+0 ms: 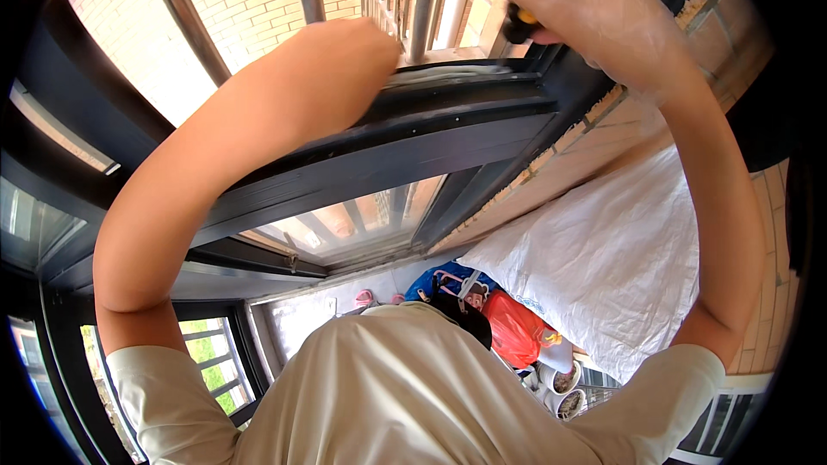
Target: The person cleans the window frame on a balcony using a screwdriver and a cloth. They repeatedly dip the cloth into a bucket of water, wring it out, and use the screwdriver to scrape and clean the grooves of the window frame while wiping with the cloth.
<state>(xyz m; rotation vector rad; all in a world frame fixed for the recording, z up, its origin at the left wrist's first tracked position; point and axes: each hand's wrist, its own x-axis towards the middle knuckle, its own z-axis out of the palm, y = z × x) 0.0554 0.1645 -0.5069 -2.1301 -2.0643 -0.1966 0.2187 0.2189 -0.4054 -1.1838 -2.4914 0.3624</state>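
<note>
A black-and-yellow tool was gripped in our gloved right hand overhead; our left hand, closed, braced against the dark window frame.

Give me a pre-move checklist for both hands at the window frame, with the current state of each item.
1. Right hand grips the black-and-yellow tool: ok.
2. Tool tip visible: not ok, hidden behind the hand.
3. Left hand braced on the dark window frame: ok.
4. Left fingers clear of the tool: ok, apart.
5. Pale strip lying along the frame: cannot tell if seated.
6. White sack below: ok, out of the way.
</note>
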